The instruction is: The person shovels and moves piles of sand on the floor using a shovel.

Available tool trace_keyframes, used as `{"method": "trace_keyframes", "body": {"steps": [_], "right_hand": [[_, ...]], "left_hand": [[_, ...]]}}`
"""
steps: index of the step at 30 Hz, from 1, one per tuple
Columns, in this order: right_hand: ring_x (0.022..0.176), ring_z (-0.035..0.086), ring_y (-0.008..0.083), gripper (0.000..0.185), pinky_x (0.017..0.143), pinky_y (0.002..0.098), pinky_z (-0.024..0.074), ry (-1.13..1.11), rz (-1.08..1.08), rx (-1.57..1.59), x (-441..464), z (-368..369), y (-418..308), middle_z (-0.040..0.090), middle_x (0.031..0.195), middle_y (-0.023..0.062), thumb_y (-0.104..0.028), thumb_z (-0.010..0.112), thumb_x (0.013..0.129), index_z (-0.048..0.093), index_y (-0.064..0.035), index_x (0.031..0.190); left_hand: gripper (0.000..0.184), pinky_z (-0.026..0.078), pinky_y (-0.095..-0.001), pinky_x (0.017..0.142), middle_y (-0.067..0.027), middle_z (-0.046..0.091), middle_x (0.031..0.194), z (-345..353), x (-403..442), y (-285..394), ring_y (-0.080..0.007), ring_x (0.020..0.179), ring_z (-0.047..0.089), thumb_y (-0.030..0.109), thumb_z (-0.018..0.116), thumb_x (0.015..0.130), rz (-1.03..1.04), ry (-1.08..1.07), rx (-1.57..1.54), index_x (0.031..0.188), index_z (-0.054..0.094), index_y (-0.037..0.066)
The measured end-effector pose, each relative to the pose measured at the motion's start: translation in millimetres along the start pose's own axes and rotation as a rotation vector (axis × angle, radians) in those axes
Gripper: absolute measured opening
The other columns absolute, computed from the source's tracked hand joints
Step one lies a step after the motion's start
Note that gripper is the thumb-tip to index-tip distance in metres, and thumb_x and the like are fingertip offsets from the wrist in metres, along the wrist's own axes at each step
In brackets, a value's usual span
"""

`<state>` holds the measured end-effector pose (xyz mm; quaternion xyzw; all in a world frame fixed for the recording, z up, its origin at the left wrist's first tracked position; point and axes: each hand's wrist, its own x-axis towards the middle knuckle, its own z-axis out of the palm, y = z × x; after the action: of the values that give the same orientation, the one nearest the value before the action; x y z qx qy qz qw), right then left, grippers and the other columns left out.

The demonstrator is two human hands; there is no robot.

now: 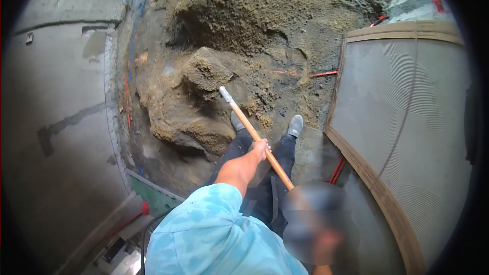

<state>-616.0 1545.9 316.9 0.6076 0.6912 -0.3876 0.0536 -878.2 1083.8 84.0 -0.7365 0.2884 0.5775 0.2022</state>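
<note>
My left hand is wrapped round the wooden handle of a shovel, about midway along it. The shovel slants up and to the left, away from my body, to a grey metal socket. Beyond the socket, a lump of damp sand covers most of what seems to be the blade. My right hand is low on the right, by the near end of the handle. A round blur smears its fingers, so its grip does not show.
Rough brown sand is heaped ahead and to the left of my shoes. A grey concrete wall stands left. On the right lies a grey panel with combed ridges and a brown border. A red pipe crosses the sand.
</note>
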Motion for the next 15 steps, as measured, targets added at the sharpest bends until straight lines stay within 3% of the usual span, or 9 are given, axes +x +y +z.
{"method": "trace_keyframes", "body": {"steps": [1,3,5,6,8,10,14,15], "right_hand": [[0.049,0.050,0.0182,0.016,0.040,0.0339,0.0414,-0.068,0.095,-0.116,-5.1,18.8,-28.2,0.053,0.068,0.0069,-0.016,0.053,0.075,0.052,-0.0012,0.081],[0.041,0.047,0.0188,0.014,0.033,0.0332,0.0375,-0.359,0.564,-0.141,48.2,42.7,-30.2,0.051,0.060,0.0074,-0.017,0.048,0.076,0.051,-0.0034,0.077],[0.037,0.046,0.0195,0.018,0.031,0.0314,0.0364,-0.647,0.661,-0.432,92.7,86.6,-54.8,0.048,0.052,0.0083,-0.019,0.046,0.077,0.053,-0.0028,0.071],[0.038,0.045,0.0208,0.020,0.031,0.0321,0.0376,-0.836,0.653,-0.529,90.8,111.8,-87.4,0.047,0.054,0.0090,-0.021,0.046,0.078,0.052,-0.0021,0.078],[0.041,0.049,0.0216,0.026,0.031,0.0327,0.0397,-0.887,0.525,-0.525,96.9,151.9,-106.4,0.051,0.059,0.0113,-0.025,0.046,0.082,0.052,0.0006,0.081],[0.043,0.051,0.0214,0.030,0.032,0.0327,0.0427,-0.715,0.297,-0.400,60.1,181.1,-161.3,0.053,0.065,0.0110,-0.029,0.053,0.082,0.051,0.0006,0.079],[0.073,0.058,0.0254,0.036,0.065,0.0380,0.0467,-0.427,-0.267,-0.311,41.1,186.9,-168.0,0.059,0.083,0.0155,-0.028,0.057,0.079,0.055,0.0057,0.090],[0.083,0.056,0.0263,0.036,0.078,0.0375,0.0416,-0.384,-0.297,-0.272,28.6,175.5,-175.1,0.060,0.085,0.0163,-0.026,0.059,0.078,0.055,0.0061,0.092]], "left_hand": [[0.007,0.045,-0.0367,0.048,-0.0062,0.049,0.060,2.1,-1.8,1.2,-0.0187,0.053,0.052,0.005,0.056,0.075,0.037,0.013,0.001,0.074,0.049,0.004],[0.013,0.046,-0.0372,0.050,-0.0073,0.051,0.063,7.1,-27.0,24.2,-0.0208,0.056,0.054,0.007,0.061,0.072,0.314,0.114,0.162,0.077,0.050,0.001],[0.022,0.047,-0.0375,0.053,-0.0091,0.053,0.067,9.0,-59.9,65.8,-0.0228,0.060,0.055,0.009,0.064,0.069,0.532,0.151,0.234,0.082,0.050,-0.002],[0.029,0.047,-0.0374,0.055,-0.0103,0.054,0.069,7.4,-72.3,91.8,-0.0238,0.062,0.056,0.010,0.066,0.067,0.611,0.131,0.235,0.086,0.050,-0.004],[0.031,0.047,-0.0366,0.056,-0.0117,0.055,0.072,1.6,-81.4,146.7,-0.0232,0.062,0.056,0.011,0.065,0.068,0.611,0.104,0.222,0.089,0.048,-0.004],[0.026,0.049,-0.0376,0.057,-0.0112,0.054,0.073,5.0,-132.2,188.1,-0.0236,0.061,0.056,0.011,0.063,0.070,0.621,0.030,0.099,0.087,0.047,-0.001],[0.012,0.048,-0.0354,0.055,-0.0061,0.047,0.065,-9.0,-135.7,215.2,-0.0214,0.057,0.050,0.012,0.056,0.074,0.538,-0.252,-0.201,0.079,0.045,0.008],[0.011,0.045,-0.0320,0.053,-0.0046,0.046,0.063,-6.7,-137.4,207.6,-0.0195,0.057,0.048,0.014,0.053,0.076,0.488,-0.231,-0.211,0.074,0.043,0.010]]}}
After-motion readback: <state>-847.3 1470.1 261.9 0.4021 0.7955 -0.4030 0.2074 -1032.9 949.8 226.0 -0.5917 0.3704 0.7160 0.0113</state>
